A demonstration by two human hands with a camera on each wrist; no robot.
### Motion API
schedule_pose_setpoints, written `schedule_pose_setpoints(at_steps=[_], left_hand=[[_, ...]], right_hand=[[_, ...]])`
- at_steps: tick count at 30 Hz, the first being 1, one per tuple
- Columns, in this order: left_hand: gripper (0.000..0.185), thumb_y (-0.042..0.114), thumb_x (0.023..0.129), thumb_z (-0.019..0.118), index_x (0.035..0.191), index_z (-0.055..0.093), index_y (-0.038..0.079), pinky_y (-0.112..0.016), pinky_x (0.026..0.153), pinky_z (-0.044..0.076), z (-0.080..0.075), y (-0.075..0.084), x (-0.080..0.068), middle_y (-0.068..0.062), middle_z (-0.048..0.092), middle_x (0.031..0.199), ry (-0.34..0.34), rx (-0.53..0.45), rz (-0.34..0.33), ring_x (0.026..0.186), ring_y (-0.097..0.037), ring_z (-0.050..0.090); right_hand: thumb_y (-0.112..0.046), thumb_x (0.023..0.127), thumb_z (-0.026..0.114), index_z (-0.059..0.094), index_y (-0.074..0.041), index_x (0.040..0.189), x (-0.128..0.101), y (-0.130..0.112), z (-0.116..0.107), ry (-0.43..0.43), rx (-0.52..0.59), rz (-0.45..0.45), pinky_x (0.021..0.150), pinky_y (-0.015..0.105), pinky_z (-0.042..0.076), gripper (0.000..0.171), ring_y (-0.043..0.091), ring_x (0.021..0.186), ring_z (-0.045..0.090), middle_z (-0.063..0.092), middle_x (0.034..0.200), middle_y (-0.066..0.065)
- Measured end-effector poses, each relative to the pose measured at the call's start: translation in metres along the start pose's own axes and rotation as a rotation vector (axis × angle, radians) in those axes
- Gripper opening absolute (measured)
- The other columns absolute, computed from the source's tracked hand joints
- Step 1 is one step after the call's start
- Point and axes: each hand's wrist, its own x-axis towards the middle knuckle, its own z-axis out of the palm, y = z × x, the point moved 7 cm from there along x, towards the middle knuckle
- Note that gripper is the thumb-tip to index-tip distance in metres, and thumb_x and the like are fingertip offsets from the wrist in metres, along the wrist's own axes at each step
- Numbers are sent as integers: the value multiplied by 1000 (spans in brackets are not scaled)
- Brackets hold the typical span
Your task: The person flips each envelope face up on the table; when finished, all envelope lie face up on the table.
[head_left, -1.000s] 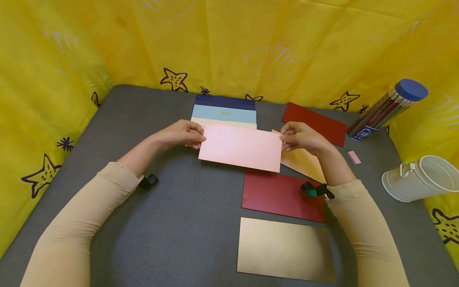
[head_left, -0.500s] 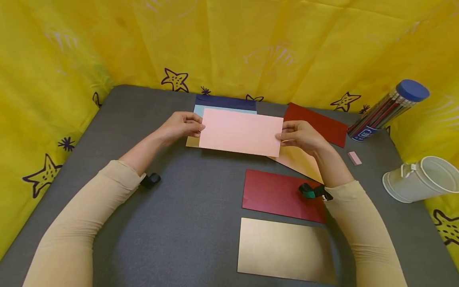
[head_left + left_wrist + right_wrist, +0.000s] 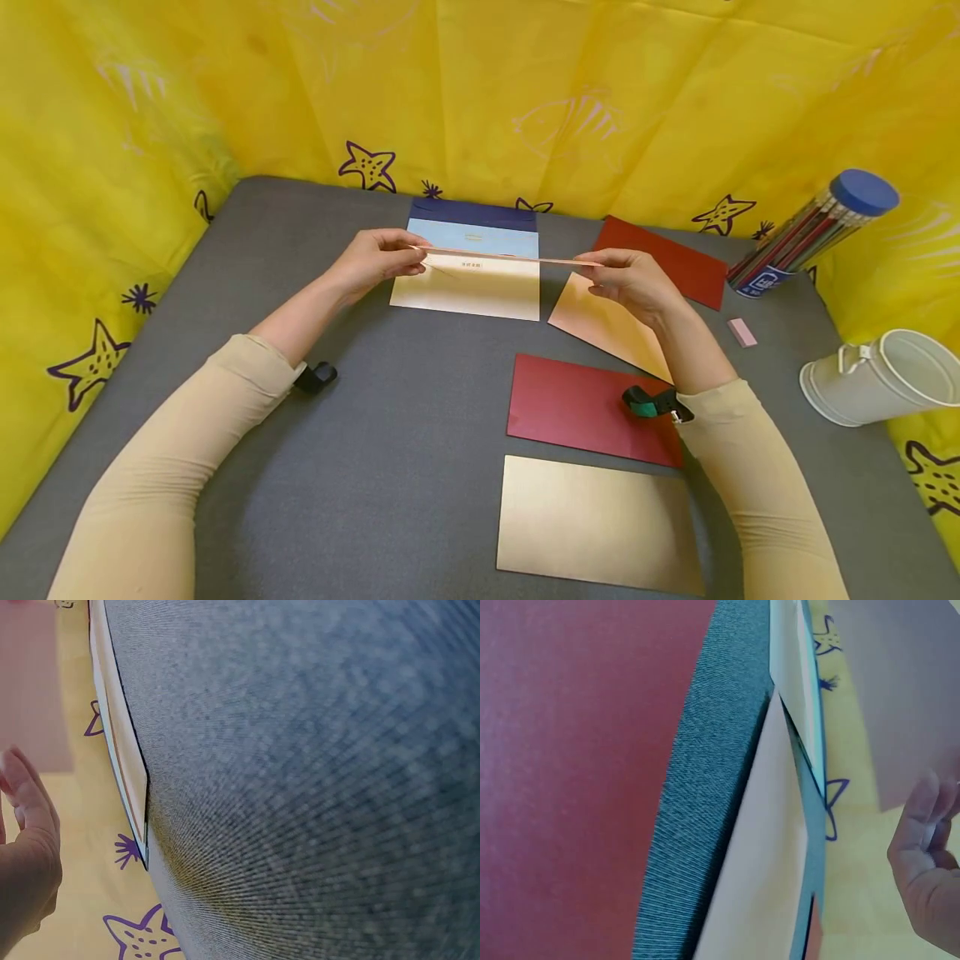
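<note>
A pink envelope (image 3: 510,257) is held level above the table, seen almost edge-on in the head view. My left hand (image 3: 381,257) pinches its left end between thumb and fingers. At the opposite end, my right hand (image 3: 632,282) pinches it the same way. Both wrist views show its flat pink face beside the fingers. Below and behind it lie overlapping envelopes: navy (image 3: 472,215), light blue (image 3: 442,235) and cream (image 3: 472,296), the cream one in front with small print. Under the right hand rests a peach envelope (image 3: 603,321).
A dark red envelope (image 3: 562,404) and a gold envelope (image 3: 592,525) lie nearer on the grey table (image 3: 337,483). At right are a red envelope (image 3: 667,258), a tilted pencil tub (image 3: 810,229), a pink eraser (image 3: 741,332) and a white metal bucket (image 3: 855,383). Yellow cloth (image 3: 480,100) hangs behind.
Both hands raised the pink envelope slightly away from me, then tilted it from face-on to nearly edge-on. The cream envelope behind it has come into sight.
</note>
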Motion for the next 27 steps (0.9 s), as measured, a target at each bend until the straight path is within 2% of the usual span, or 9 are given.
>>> schedule_pose_setpoints(at_steps=[4,9,16,20,23,27], left_hand=[[17,2,94,63,97,76,12,-27,86,60,1,0,0,1,75,91,-10,-15,11,83,-11,74],[22,0,93,62,94,78,14,-18,79,59,-2,-1,0,8,72,95,49,7,-25,79,-4,71],[14,3,92,66,96,77,10,-17,74,59,-4,-6,1,9,72,92,85,12,-81,77,-3,68],[17,2,92,66,108,67,2,-18,73,59,-4,-9,2,8,71,87,63,53,-82,77,-4,68],[34,0,92,65,122,52,-2,-19,72,59,-2,-10,2,7,70,84,44,68,-95,77,-5,69],[60,0,91,65,143,35,2,-20,74,59,0,-11,1,4,69,91,6,101,-123,80,-6,69]], right_hand=[[-1,96,59,79,-21,91,1,2,2,-19,29,-14,79,23,60,28,9,81,70,73,92,-8],[0,96,58,79,-19,96,2,5,3,-22,-22,-8,82,23,60,28,9,87,71,71,103,-9],[-2,98,54,76,-12,106,4,15,4,-3,-94,72,76,22,59,27,12,77,65,69,95,-6],[-1,96,58,69,-8,116,4,18,6,-30,-91,93,75,21,60,24,11,75,65,67,89,-4],[1,94,60,59,-7,123,4,18,7,-38,-101,95,75,20,59,29,9,76,65,65,89,-5],[2,93,61,46,-8,136,4,17,6,-16,-135,91,74,20,58,46,9,76,64,64,93,-5]])
